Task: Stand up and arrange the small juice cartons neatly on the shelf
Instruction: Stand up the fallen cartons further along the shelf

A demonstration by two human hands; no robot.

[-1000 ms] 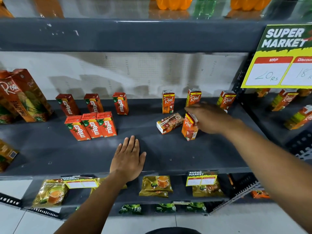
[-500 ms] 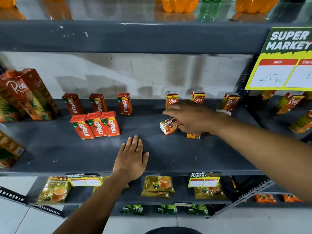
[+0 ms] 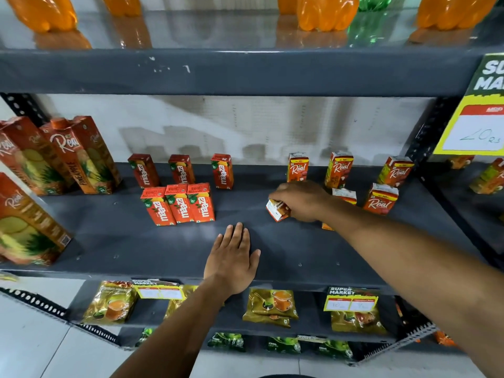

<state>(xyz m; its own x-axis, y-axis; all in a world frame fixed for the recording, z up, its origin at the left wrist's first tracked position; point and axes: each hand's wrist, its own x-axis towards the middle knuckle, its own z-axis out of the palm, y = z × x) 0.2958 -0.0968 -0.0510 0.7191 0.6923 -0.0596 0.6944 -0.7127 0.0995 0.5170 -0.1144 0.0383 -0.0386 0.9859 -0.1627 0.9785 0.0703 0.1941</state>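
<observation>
— What have you got hold of?

— My right hand (image 3: 301,200) is closed over a small Real juice carton (image 3: 277,210) that lies tipped on the grey shelf (image 3: 163,249); only its white end pokes out past my fingers. My left hand (image 3: 234,260) lies flat, fingers spread together, palm down near the shelf's front edge, holding nothing.

— What crowds you there?

— Just behind my right wrist stands another Real carton (image 3: 344,195), partly hidden by my arm, and beside it an upright one (image 3: 381,199). Three more Real cartons stand along the back wall, spaced apart: one (image 3: 297,167) right behind my knuckles, one (image 3: 338,169) further right, and one (image 3: 396,171) near the upright post (image 3: 425,137). An orange corner shows under my forearm; I cannot tell what it belongs to.

— And to the left?

— Three Maaza cartons (image 3: 178,207) stand touching in a row, three others (image 3: 181,170) apart behind them. Tall Real pineapple cartons (image 3: 81,156) fill the far left.

— Any room?

— Bare shelf lies between the Maaza row and my right hand, and across the whole front strip around my left hand. A price sign (image 3: 474,115) hangs at the right, and orange bottles (image 3: 327,12) stand on the shelf above.
</observation>
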